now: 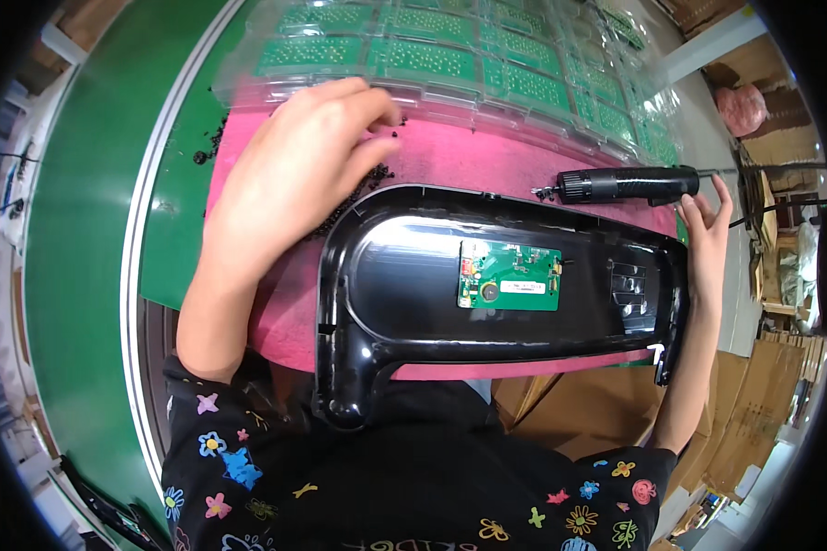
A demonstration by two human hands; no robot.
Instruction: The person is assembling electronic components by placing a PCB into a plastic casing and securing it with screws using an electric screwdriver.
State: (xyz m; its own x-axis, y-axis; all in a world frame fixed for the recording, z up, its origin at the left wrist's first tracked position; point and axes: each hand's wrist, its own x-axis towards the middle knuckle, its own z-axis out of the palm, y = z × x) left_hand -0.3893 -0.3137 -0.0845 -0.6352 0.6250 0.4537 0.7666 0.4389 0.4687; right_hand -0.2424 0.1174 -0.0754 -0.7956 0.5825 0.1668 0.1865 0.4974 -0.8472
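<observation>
My left hand [317,138] is above a scatter of small black screws [340,207] on the pink mat. Its thumb and index finger are apart, with nothing visible between them. My right hand [705,230] is at the rear end of a black electric screwdriver [625,185]; its fingers are spread, touching or nearly touching the tool. Small dark screws cling around the driver's tip. Between my arms lies a glossy black plastic housing [404,317], its hollow side up. Inside it sits a green circuit board [510,275] with a white label.
Clear plastic trays [413,92] of green circuit boards stand along the far side of the pink mat [280,317]. A green work surface [83,275] extends left. Cardboard boxes [753,395] are at the right, and a cord runs from the screwdriver.
</observation>
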